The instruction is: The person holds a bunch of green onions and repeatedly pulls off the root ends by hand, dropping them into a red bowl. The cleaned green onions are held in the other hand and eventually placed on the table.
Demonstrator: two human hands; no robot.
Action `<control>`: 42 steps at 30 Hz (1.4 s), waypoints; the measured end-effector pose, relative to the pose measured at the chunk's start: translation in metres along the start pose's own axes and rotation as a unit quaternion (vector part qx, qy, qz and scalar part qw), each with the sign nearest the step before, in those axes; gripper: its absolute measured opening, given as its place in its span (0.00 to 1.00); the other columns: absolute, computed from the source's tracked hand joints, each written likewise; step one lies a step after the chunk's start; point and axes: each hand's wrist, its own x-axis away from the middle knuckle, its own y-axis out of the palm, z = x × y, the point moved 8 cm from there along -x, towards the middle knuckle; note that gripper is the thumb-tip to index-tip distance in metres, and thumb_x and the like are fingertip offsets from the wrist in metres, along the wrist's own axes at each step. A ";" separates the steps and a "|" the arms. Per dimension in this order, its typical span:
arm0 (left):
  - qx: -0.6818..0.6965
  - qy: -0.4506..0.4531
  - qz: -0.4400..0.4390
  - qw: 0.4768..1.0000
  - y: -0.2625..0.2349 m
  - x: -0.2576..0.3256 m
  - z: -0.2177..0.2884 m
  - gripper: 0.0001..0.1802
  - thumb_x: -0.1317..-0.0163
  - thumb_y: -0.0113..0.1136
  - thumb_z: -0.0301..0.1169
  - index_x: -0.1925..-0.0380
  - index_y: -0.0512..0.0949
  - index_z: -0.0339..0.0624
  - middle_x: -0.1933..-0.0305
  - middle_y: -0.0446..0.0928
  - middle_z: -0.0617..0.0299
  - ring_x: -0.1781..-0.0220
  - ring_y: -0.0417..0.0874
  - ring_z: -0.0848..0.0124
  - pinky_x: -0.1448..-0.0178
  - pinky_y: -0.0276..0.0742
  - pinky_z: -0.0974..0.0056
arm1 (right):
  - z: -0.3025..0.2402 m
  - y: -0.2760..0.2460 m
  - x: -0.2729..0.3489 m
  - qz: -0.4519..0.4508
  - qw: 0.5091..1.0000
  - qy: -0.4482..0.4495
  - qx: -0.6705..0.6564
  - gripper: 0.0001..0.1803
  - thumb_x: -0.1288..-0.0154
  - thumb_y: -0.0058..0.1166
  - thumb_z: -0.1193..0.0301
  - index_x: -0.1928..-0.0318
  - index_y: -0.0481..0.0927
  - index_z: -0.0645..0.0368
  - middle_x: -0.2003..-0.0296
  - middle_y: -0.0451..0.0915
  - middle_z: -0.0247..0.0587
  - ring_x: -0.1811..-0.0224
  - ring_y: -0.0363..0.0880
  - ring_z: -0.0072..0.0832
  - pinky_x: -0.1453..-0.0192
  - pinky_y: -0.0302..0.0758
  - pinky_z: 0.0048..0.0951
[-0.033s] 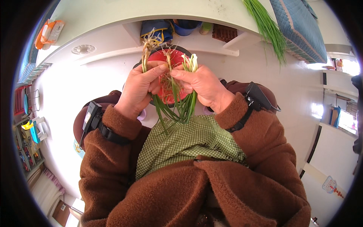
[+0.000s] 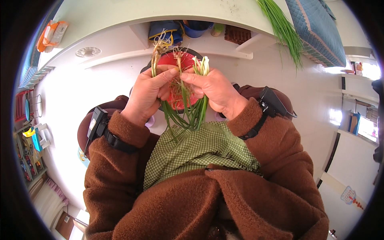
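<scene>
My left hand is closed around a few green onions with brown, dirty roots pointing away from me. My right hand grips a small bunch of green onions with clean white ends. Between the two hands stands a single rooted stalk, pinched by my right thumb and finger, with my left fingertips close to it. Green leaves from the bunches hang toward my lap. Below the hands is a red-lined bin with a dark rim, holding stringy scraps.
A pale table curves across the far side, with a long green bunch hanging over its edge beside a blue quilted cover. Under it are a blue basin and a brown basket. A green checked apron covers my lap.
</scene>
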 end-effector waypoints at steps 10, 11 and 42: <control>-0.061 -0.022 -0.017 0.998 0.007 0.005 -0.003 0.08 0.40 0.63 0.24 0.61 0.77 0.38 0.76 0.73 0.70 0.85 0.63 0.83 0.81 0.58 0.75 | -0.008 -0.002 0.001 0.025 1.000 -0.010 -0.010 0.08 0.35 0.58 0.70 0.60 0.81 0.62 0.71 0.77 0.28 0.76 0.66 0.12 0.74 0.61 0.16; -0.044 -0.017 -0.008 0.999 0.006 0.005 -0.003 0.07 0.39 0.63 0.24 0.61 0.77 0.38 0.77 0.73 0.70 0.85 0.63 0.83 0.81 0.58 0.75 | -0.008 -0.003 0.002 0.036 0.999 -0.001 -0.013 0.08 0.35 0.59 0.70 0.60 0.81 0.63 0.70 0.78 0.29 0.75 0.67 0.12 0.74 0.61 0.16; -0.088 -0.039 -0.010 0.995 0.003 0.019 0.004 0.09 0.41 0.59 0.22 0.60 0.79 0.34 0.78 0.72 0.72 0.85 0.60 0.86 0.83 0.51 0.77 | -0.051 -0.038 0.002 0.099 0.983 -0.143 -0.052 0.07 0.36 0.55 0.73 0.61 0.79 0.64 0.70 0.80 0.35 0.79 0.63 0.13 0.74 0.64 0.18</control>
